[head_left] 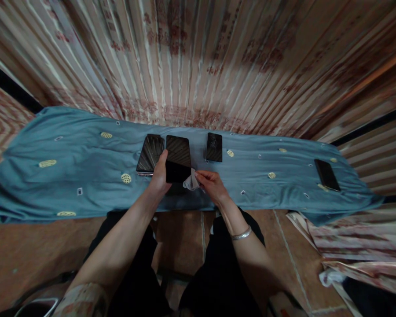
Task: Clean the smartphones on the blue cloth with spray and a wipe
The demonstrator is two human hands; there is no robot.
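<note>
My left hand [159, 176] grips dark phone [177, 158] by its left edge, thumb up along side, fingers wrapped underneath, phone held just above blue cloth [86, 176]. My right hand [211, 184] pinches small white wipe [191, 181] between thumb and fingertips, wipe touching phone's lower right corner. Second phone [150, 153] lies just left of held one. Third phone [214, 147] lies right of it. Fourth phone [327, 174] well apart, far right. Striped curtain [198, 57] behind.
</note>
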